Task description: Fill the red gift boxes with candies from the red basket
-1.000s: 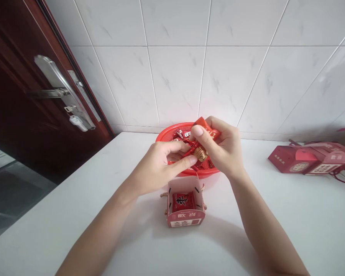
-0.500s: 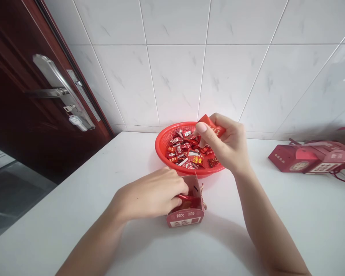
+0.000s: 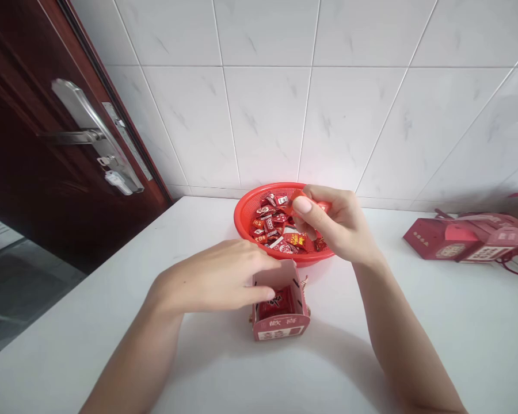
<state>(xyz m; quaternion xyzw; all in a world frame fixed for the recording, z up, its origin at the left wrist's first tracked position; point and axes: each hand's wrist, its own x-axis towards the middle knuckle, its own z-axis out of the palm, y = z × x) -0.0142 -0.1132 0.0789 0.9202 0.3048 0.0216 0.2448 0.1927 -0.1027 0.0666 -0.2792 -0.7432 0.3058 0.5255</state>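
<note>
A small open red gift box point(image 3: 280, 329) stands on the white table with a dark red wrapped packet point(image 3: 280, 302) inside. My left hand point(image 3: 228, 276) is at the box's left and back edge, thumb and fingers apart, holding nothing. Behind the box is a red plastic basket point(image 3: 242, 215) with many red wrapped sweets point(image 3: 270, 224). Over the basket's right side, my right hand point(image 3: 334, 221) pinches a red wrapped sweet point(image 3: 323, 205) between thumb and fingers.
Red gift boxes point(image 3: 457, 238) with ribbons lie at the right of the white table point(image 3: 198, 368). A tiled wall point(image 3: 263, 126) rises behind the basket. At the left is a dark red door point(image 3: 21, 115) with a metal handle point(image 3: 75, 137) and keys point(image 3: 118, 181).
My left hand has let go of the packet in the box, opened and drawn up to the left. My right hand has moved slightly down toward the basket, still with its sweet.
</note>
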